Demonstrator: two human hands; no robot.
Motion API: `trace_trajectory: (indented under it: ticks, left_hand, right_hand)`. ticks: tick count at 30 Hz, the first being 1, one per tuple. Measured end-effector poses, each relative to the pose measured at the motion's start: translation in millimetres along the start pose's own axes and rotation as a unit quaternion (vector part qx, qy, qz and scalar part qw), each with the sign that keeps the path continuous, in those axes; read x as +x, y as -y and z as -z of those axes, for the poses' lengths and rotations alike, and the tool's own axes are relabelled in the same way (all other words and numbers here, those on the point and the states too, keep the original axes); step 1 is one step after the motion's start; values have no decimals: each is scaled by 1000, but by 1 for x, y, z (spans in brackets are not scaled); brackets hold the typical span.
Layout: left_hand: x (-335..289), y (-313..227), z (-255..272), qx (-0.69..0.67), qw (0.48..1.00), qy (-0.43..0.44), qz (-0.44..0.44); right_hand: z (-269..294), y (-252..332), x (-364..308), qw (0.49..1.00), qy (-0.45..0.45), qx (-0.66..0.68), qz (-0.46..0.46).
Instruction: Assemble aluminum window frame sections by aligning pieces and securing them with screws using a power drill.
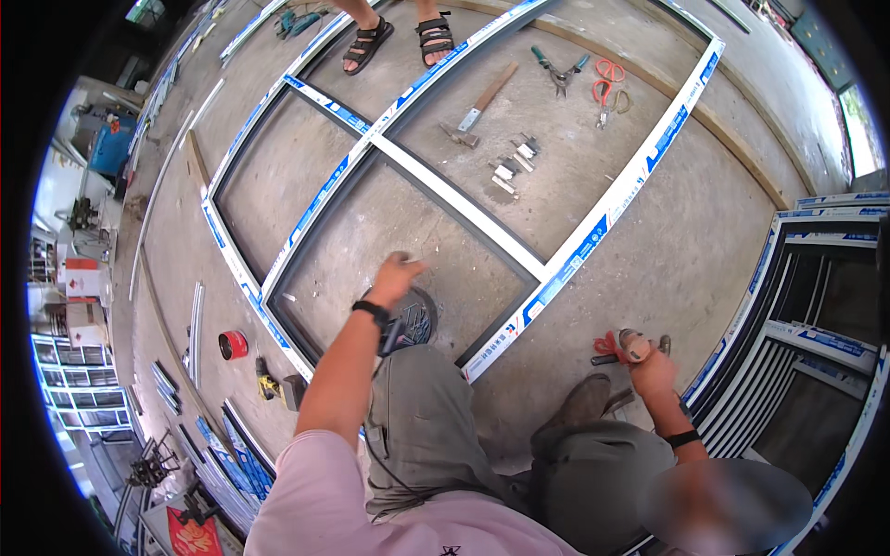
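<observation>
My left hand (397, 280) is over the near-left opening of a large white-and-blue filmed metal window frame (593, 236) lying on the floor. Its fingers are bent and drawn together; any small piece in them is too small to make out. Just below that hand, a round dark dish (419, 315) of screws stands by my knee, partly hidden by my wrist. Out to the right, beyond the frame, my right hand (653, 371) is closed round a red-and-black tool (607, 348), its kind unclear, above my shoe.
Inside the frame's far-right opening lie a hammer (477, 107), green-handled snips (560, 72), red-handled scissors (604, 85) and small metal fittings (514, 167). A person's sandalled feet (369, 44) stand at the far side. A yellow drill (268, 382) and red tin (233, 346) are left; stacked frames (788, 278) right.
</observation>
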State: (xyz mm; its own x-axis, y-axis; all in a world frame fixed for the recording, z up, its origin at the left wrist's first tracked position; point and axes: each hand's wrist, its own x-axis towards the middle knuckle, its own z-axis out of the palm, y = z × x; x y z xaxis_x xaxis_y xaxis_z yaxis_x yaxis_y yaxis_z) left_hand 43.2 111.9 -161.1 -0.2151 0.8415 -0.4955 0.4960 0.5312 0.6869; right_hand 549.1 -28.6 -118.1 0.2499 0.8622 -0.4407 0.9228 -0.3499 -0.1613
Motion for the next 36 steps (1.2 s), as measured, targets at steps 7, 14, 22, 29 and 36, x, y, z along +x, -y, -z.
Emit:
trace_trajectory:
  ticks: [7,14,22,29,36]
  left_hand:
    - [-84,123,71,120,977,-157,82]
    - [-135,134,58,-48,988,-92,111]
    - [-99,75,50,157,984,-80,-15]
    - [-38,68,7,348,932,84,-63]
    - [-1,93,-18,382,913,142,4]
  right_hand:
    - [-17,15,17,1000,0,-16,9]
    - [2,27,28,999,25,-40,-13]
    - [8,29,26,996,47,-75,-22]
    - [15,33,29,996,73,-36,-39]
    - [-6,16,17,999,30,-15,-37]
